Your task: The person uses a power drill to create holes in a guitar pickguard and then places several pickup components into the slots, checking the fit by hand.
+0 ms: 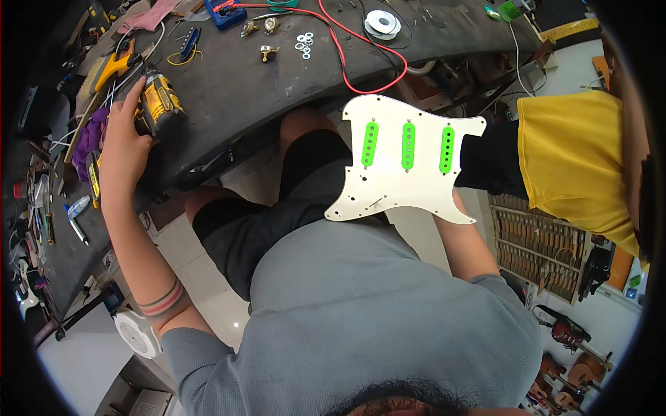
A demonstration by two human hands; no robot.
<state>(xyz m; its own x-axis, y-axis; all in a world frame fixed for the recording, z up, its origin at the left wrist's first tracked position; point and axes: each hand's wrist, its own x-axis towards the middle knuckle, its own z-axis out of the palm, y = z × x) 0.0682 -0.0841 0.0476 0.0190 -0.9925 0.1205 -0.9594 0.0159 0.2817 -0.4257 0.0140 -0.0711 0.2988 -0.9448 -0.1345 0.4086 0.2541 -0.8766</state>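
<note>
On the left of the dark bench my left hand point(126, 142) is closed around a yellow and black cordless drill point(165, 100); the index finger lies along it and the thumb is on the near side. A cream guitar pickguard point(393, 182) with three bright green pickups point(408, 146) is held up over my lap, its face toward me. My right forearm point(466, 246) runs up behind its lower right corner. The pickguard hides my right hand, which supports it from behind.
Several washers point(304, 45), small potentiometers point(268, 53), a red cable point(340, 52) and a white wire spool point(382, 25) lie on the bench. Tools crowd its left side, including a yellow-handled brush point(114, 66). A person in yellow shorts point(576, 163) stands at the right.
</note>
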